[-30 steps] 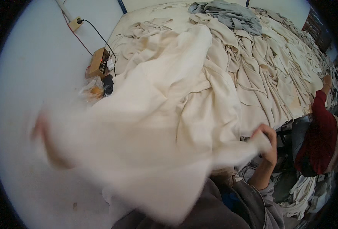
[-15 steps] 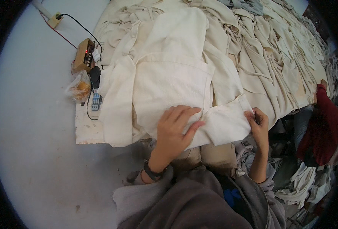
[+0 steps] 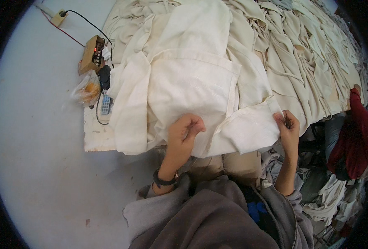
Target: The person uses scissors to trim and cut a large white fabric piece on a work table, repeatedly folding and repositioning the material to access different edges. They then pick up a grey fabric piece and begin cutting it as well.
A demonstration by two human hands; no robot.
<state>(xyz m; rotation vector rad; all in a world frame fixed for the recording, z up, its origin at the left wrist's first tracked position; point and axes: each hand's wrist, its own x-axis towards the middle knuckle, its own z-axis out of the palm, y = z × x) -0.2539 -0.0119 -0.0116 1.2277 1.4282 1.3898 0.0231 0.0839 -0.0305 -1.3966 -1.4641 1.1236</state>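
Cream cloth piece [image 3: 192, 83]: lay spread on the near end of the table [image 3: 94, 139], atop a long pile of similar cream pieces [image 3: 308, 54]. Left hand [image 3: 184, 130]: fingers curled, pinching the cloth's lower edge. Right hand [image 3: 287, 124]: closed on the cloth's right corner. Wooden box with red lights [image 3: 91, 54], small remote [image 3: 106, 103] and plastic bag [image 3: 86, 89]: at the table's left edge.

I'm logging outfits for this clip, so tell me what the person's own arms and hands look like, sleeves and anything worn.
Both forearms come out of grey sleeves pushed up from the wrists; the right sleeve belongs to a zip-front top with blue beneath. The left hand is bare, with a dark wristwatch on a black band at its wrist. The right hand is bare too, no glove, ring or band visible.
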